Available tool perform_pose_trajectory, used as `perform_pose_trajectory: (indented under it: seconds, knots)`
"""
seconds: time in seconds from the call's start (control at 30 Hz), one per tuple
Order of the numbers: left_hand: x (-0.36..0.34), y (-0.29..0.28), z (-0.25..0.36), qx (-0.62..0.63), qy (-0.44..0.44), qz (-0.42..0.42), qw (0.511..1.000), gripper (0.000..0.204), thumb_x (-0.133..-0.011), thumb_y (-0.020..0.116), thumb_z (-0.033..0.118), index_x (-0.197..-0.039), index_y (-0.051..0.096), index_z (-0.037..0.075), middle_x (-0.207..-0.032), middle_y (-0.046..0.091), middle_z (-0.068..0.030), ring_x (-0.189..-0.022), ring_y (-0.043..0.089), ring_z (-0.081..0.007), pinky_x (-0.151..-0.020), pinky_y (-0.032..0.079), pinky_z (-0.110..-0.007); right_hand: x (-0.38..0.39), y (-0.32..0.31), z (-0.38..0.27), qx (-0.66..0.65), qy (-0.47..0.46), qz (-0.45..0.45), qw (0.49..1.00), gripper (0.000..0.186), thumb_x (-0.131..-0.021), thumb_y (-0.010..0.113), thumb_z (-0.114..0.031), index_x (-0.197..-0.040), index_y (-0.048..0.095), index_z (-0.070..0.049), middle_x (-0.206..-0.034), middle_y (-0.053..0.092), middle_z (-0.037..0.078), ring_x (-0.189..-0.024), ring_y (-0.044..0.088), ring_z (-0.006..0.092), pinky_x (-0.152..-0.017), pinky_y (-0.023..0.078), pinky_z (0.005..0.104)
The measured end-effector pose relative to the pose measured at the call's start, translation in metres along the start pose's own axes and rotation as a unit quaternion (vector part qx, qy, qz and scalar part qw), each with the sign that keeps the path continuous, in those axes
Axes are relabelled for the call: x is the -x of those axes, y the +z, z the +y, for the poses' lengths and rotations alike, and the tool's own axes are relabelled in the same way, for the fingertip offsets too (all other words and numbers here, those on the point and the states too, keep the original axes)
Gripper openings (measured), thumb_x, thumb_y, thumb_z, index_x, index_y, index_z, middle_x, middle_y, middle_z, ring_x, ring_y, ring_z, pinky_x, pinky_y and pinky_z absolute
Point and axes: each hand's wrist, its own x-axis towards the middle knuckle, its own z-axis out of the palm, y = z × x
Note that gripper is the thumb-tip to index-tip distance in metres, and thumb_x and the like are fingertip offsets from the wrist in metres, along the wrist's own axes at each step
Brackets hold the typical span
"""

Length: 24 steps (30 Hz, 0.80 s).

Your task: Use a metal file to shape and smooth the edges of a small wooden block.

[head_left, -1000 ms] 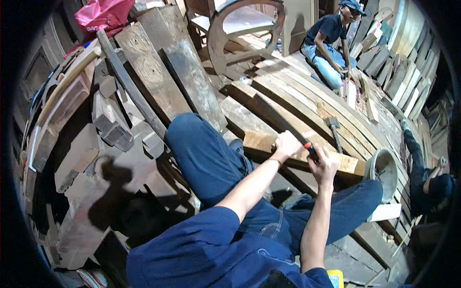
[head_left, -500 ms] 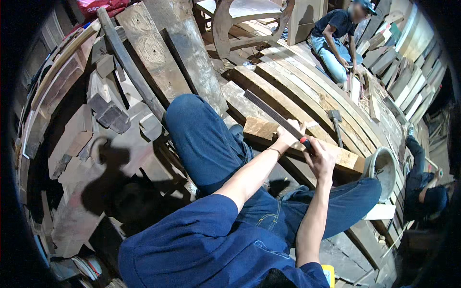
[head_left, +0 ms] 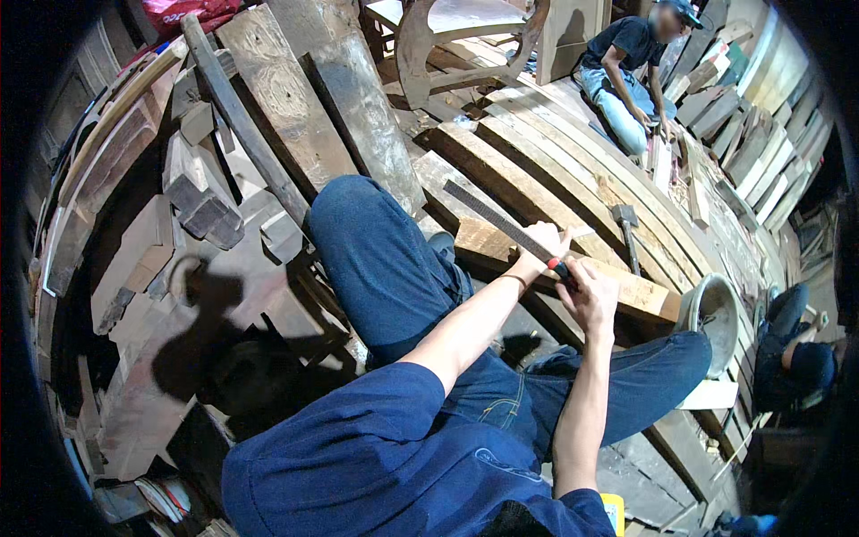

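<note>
My right hand (head_left: 587, 292) grips the black and red handle of a long, flat rasp (head_left: 485, 208), whose toothed blade slants up and leftward across a pale wooden beam (head_left: 644, 294) and above my other hand. My left hand (head_left: 539, 247) grips that beam beside the blade, thumb and fingers partly hidden under the tool. The beam lies crosswise between my bent knees, over other planks. A hammer-like tool (head_left: 627, 231) with a dark handle rests on the boards just beyond it, and a grey bucket (head_left: 714, 322) stands by my right knee.
Long planks (head_left: 277, 98) and offcuts (head_left: 134, 259) lie around me. A co-worker (head_left: 626, 76) kneels at the back right; another person (head_left: 796, 358) is low at the far right. A carved wooden chair frame (head_left: 420, 63) stands behind, near a red plastic bag (head_left: 183, 11).
My right hand and the rasp have shifted back toward the lower left, the blade passing over my left hand. The person at far right has drawn a leg in. The view has shifted slightly.
</note>
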Motion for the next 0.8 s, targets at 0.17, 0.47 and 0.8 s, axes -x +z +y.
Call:
perform_pose_trajectory:
  seconds: [0.17, 0.47, 0.8]
  knots:
    - [0.001, -0.003, 0.004, 0.015, -0.03, -0.002, 0.999, 0.064, -0.087, 0.049, 0.056, -0.07, 0.071, -0.001, -0.067, 0.065, -0.0249, -0.07, 0.068, -0.0396, -0.064, 0.054, -0.046, 0.002, 0.004, 0.004, 0.011, -0.014, 0.005, 1.0, 0.043, -0.066, 0.077, -0.017, -0.106, 0.062, -0.011, -0.075, 0.057, 0.008, -0.063, 0.061, 0.0271, -0.058, 0.049, 0.0373]
    - [-0.002, -0.001, 0.0, -0.007, -0.025, -0.007, 1.0, 0.064, -0.089, 0.046, 0.056, -0.069, 0.071, 0.001, -0.066, 0.065, -0.0229, -0.069, 0.069, -0.0373, -0.066, 0.054, -0.045, -0.001, 0.007, 0.003, 0.02, -0.024, 0.009, 0.999, 0.041, -0.067, 0.076, -0.017, -0.105, 0.062, -0.011, -0.073, 0.057, 0.008, -0.063, 0.061, 0.0269, -0.058, 0.048, 0.0376]
    - [0.0, -0.007, 0.007, -0.028, -0.013, -0.002, 1.0, 0.065, -0.089, 0.045, 0.057, -0.071, 0.071, 0.0, -0.069, 0.066, -0.0231, -0.071, 0.069, -0.0352, -0.066, 0.055, -0.044, 0.003, 0.011, 0.008, 0.006, -0.023, 0.009, 1.0, 0.044, -0.067, 0.077, -0.017, -0.109, 0.063, -0.011, -0.074, 0.058, 0.008, -0.061, 0.059, 0.0264, -0.057, 0.048, 0.0366]
